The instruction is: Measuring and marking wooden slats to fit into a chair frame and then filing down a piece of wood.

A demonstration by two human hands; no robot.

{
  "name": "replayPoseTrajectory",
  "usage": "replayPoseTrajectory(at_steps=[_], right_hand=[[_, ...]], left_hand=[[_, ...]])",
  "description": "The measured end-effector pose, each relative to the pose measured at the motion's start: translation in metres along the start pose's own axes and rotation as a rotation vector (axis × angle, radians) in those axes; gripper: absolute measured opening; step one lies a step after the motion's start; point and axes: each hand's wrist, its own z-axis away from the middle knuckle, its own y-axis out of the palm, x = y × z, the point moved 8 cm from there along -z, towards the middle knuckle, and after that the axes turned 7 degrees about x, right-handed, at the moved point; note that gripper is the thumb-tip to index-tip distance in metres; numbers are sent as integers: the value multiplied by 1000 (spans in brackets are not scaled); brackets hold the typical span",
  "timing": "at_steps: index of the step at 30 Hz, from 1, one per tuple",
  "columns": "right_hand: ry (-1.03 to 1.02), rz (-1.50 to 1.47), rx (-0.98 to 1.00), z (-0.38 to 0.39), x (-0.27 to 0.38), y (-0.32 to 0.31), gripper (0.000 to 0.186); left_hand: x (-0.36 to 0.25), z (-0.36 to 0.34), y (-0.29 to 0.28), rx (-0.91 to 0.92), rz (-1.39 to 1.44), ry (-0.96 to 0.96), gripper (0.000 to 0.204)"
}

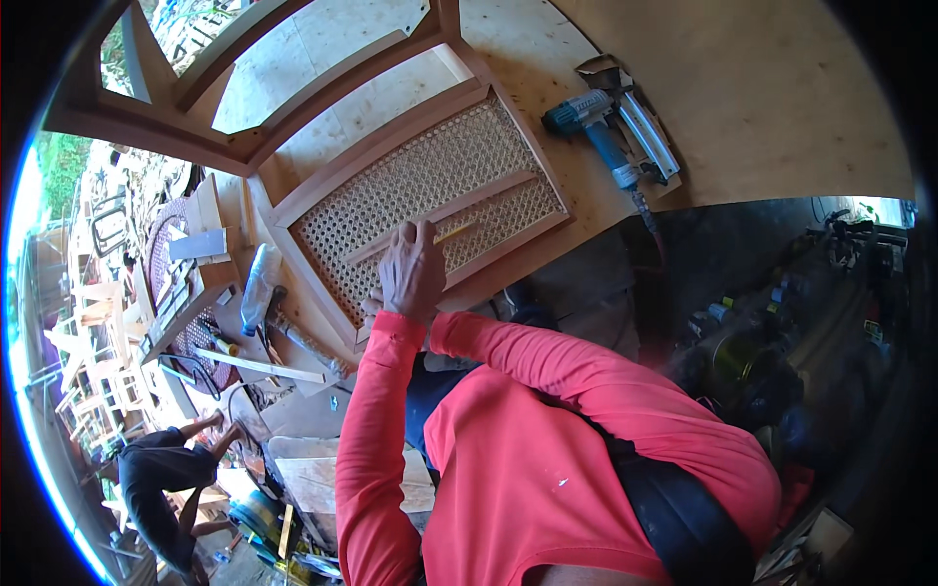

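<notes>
My left hand [410,266] is over a cane-mesh panel in a wooden frame [381,149], fingers bent and pressed together beside a thin wooden strip [498,190] lying across the mesh. A slim yellow stick [455,231] extends just right of these fingers; whether they grip it is unclear. My right hand [373,302] is mostly hidden behind my left, with only some fingertips showing near the lower left of the panel's frame.
A wooden chair frame [293,107] is at the top. A blue nail gun [611,146] with a hose lies right. A hammer [303,327], plastic bottle [259,283] and offcuts are left. Another person [166,488] bends at lower left. Dark cluttered machinery [743,342] is right.
</notes>
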Motion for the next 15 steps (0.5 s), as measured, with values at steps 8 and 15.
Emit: replayPoseTrajectory(at_steps=[8,15], right_hand=[[-6,5,11,-2,1,2,27],[-10,-12,6,0,-1,1,26]], left_hand=[[5,-6,22,47,-28,-31,26],[-10,-17,20,-42,-177,40,16]])
